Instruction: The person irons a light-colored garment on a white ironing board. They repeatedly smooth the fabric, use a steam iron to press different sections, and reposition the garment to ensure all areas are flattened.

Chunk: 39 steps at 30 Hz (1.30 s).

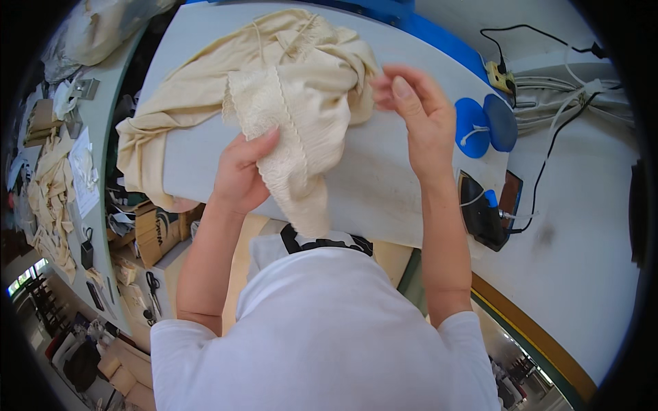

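Note:
A cream lace-trimmed garment (308, 118) lies bunched across the pale ironing table (380, 190). One lacy part of it hangs over the near edge, close to my body. My left hand (241, 169) grips this lace edge, thumb on top and the other fingers hidden beneath the cloth. Off the garment's right side, my right hand (419, 110) is raised with its fingers curled and slightly blurred. Nothing shows clearly between those fingers, and whether they touch the cloth I cannot tell.
An electric iron (482, 213) rests at the table's right, with its cord running to a power strip (499, 77). Two blue discs (473, 128) lie behind it. On the left, a side table (115, 287) carries cream cloth (54, 195); scissors (153, 290) and a cardboard box (159, 231) are nearby.

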Motion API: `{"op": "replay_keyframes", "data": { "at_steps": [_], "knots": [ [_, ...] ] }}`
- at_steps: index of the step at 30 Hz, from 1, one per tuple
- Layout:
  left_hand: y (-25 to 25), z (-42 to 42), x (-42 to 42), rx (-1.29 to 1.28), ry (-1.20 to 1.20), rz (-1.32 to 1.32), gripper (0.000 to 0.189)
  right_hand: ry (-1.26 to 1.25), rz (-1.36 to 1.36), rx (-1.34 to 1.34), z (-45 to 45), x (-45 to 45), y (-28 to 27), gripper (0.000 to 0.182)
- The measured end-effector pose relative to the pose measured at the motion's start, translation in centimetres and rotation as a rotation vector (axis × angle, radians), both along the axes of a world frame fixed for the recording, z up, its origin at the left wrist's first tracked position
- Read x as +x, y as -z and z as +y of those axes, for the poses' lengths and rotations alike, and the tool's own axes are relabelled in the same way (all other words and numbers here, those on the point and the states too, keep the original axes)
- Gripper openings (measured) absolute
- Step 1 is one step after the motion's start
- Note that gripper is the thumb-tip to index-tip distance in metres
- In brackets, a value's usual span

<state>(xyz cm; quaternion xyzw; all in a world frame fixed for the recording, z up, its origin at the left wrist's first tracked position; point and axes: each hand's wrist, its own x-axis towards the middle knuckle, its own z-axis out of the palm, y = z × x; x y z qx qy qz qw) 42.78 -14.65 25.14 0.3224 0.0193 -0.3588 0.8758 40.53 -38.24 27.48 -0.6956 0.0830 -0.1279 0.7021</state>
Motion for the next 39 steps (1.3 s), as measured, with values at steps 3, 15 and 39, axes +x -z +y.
{"op": "replay_keyframes", "data": {
  "at_steps": [3, 15, 39],
  "knots": [
    [3.8, 2.4, 1.5, -0.114, -0.014, 0.167, 0.048, 0.056, 0.351, 0.0, -1.4, -2.4, 7.6, 0.026],
    [7.3, 2.6, 6.5, -0.065, 0.076, 0.336, 0.044, 0.036, 0.81, 0.184, 4.1, -1.9, 12.9, 0.065],
    [0.9, -0.1, 9.1, 0.333, 0.335, -0.15, 0.037, 0.165, 0.123, 0.537, -1.4, -3.3, 5.3, 0.021]
  ]
}}
